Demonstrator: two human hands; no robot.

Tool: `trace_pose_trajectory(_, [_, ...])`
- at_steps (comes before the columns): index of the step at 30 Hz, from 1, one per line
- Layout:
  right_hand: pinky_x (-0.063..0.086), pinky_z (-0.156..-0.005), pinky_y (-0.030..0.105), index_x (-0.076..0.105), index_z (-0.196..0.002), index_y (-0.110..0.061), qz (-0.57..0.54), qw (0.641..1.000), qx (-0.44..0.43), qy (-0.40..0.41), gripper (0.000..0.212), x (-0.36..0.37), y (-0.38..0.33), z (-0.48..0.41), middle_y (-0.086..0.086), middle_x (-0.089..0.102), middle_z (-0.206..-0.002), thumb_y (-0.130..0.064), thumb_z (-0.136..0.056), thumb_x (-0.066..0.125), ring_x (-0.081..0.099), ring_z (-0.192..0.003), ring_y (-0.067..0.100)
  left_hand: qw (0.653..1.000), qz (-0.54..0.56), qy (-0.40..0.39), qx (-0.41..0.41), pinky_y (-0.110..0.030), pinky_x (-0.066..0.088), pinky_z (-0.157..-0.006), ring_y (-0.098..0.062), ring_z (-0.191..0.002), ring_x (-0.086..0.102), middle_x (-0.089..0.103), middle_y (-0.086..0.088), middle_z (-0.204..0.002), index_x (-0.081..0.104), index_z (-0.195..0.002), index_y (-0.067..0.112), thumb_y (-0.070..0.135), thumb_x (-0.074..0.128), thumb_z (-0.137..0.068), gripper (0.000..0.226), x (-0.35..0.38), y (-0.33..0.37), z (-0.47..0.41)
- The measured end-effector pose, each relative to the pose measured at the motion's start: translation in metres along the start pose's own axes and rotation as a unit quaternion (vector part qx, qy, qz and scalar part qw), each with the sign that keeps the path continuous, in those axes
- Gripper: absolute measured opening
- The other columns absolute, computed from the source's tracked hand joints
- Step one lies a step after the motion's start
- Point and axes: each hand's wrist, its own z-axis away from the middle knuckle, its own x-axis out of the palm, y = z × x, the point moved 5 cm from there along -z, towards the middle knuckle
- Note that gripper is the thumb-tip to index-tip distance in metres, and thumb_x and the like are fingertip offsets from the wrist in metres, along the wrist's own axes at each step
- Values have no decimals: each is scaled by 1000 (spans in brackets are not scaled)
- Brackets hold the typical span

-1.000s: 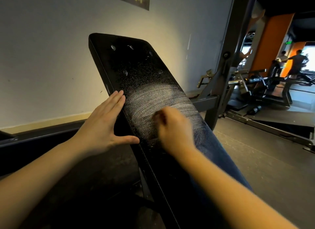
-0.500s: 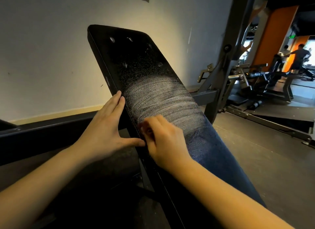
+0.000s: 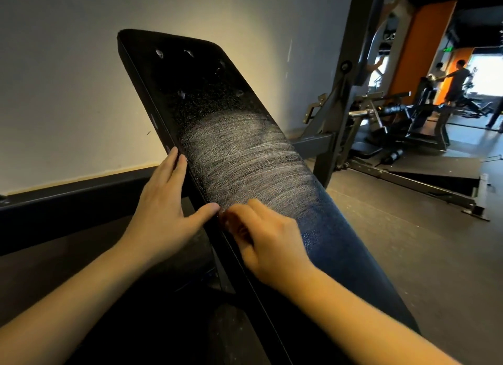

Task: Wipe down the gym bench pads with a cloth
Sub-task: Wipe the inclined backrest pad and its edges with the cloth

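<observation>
The black bench pad (image 3: pixel 239 158) slopes up and away from me, tilted to the left. A band of whitish wipe streaks crosses its middle, and fine droplets speckle the part above. My left hand (image 3: pixel 163 201) lies flat against the pad's left side edge, fingers straight, thumb spread toward the top face. My right hand (image 3: pixel 266 239) rests on the pad just below the streaks, near the left edge, with its fingers curled down and slightly blurred. The cloth is hidden under those fingers.
A dark steel rack upright (image 3: pixel 345 92) stands right behind the pad. Further right are gym machines (image 3: pixel 408 119) and people (image 3: pixel 457 81) by an orange wall. A pale wall (image 3: pixel 68 92) and a black ledge (image 3: pixel 68 198) close off the left.
My right hand slid from the middle of the pad to its left edge, close to my left thumb. The streaked band has grown wider. My left hand has kept its place.
</observation>
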Motion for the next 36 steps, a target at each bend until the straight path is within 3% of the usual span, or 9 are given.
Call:
trace_pose_trajectory(7, [47,-74,40,64,-106,-14,168,915,361,67,17,-53,164,-3,14,70,-108,-26,-99,55,66,-97,39,999,33,11,8,-33,2,-123,-1,-153,-9,-15,16,-168,-3,-163,24,62,50,-85,103,14,1,6])
trace_pose_trajectory(14, [52,-72,33,67,-110,-16,13,999,21,27,19,-13,37,5,-1,67,-101,-26,-95,60,65,-90,20,995,89,51,-1,-28,2,-123,1,-154,-8,-10,14,-170,2,-164,22,65,46,-82,102,25,0,5])
trace_pose_trajectory(19, [48,-75,40,64,-107,-15,155,922,346,75,17,-48,173,-17,12,70,-107,-26,-97,56,66,-98,38,995,87,54,9,-24,0,-122,5,-152,-11,-11,12,-170,0,-164,21,65,42,-82,101,28,-1,6])
trace_pose_trajectory(21, [47,-75,39,63,-105,-15,150,925,338,85,18,-41,151,-23,12,69,-107,-28,-97,54,66,-96,37,995,89,52,9,-25,1,-121,6,-152,-12,-13,14,-170,-1,-164,23,66,41,-82,101,28,-2,6])
trace_pose_trajectory(24, [51,-73,39,66,-106,-18,31,987,146,58,21,-14,55,-20,5,68,-103,-31,-94,55,66,-92,29,995,86,53,11,-26,1,-121,8,-151,-12,-13,15,-170,-1,-164,24,67,42,-82,102,29,-3,5])
trace_pose_trajectory(27, [53,-65,38,67,-111,-16,-23,1000,-13,-7,22,-4,8,10,1,65,-97,-27,-93,59,66,-85,25,995,83,56,10,-28,2,-122,9,-150,-11,-11,14,-170,1,-164,23,66,43,-82,102,28,-4,4])
trace_pose_trajectory(29, [56,-68,38,69,-109,-17,29,999,31,33,24,-17,46,8,1,68,-98,-32,-95,56,68,-87,24,995,83,53,9,-30,2,-123,7,-151,-11,-11,13,-170,0,-164,23,66,42,-83,101,29,-4,4])
trace_pose_trajectory(33, [50,-76,41,64,-109,-16,170,929,324,56,21,-50,168,-8,11,71,-109,-31,-98,54,67,-97,37,996,78,45,2,-29,0,-123,6,-151,-15,-16,14,-169,-4,-164,23,67,40,-83,101,30,-2,6])
trace_pose_trajectory(36, [50,-75,41,63,-105,-15,141,931,327,84,17,-37,131,-7,11,69,-106,-28,-98,55,66,-94,36,996,81,48,2,-27,-1,-121,10,-148,-17,-16,15,-169,-5,-164,23,66,39,-83,101,30,-2,6])
